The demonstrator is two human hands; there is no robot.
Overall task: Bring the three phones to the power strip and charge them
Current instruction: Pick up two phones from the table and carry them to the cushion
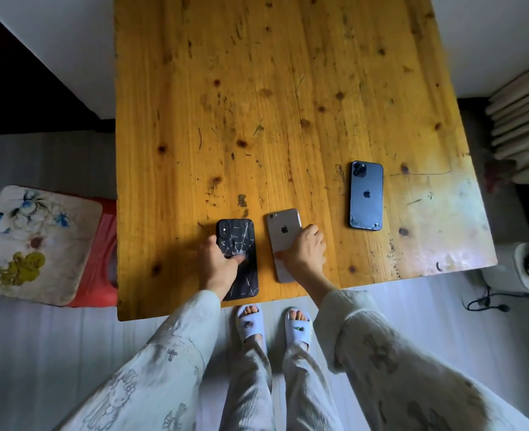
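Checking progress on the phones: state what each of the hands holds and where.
Left hand grips the black web-patterned phone across its middle. Right hand grips the silver phone at its lower right edge.

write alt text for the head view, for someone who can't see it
Both hands grip phones lying face down on a wooden table: left hand on the black web-patterned phone, right hand on the silver phone. A blue phone lies untouched further right.

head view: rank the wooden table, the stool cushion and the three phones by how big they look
1. wooden table
2. stool cushion
3. black web-pattern phone, silver phone and blue phone: too alike to rank; hands cover two.
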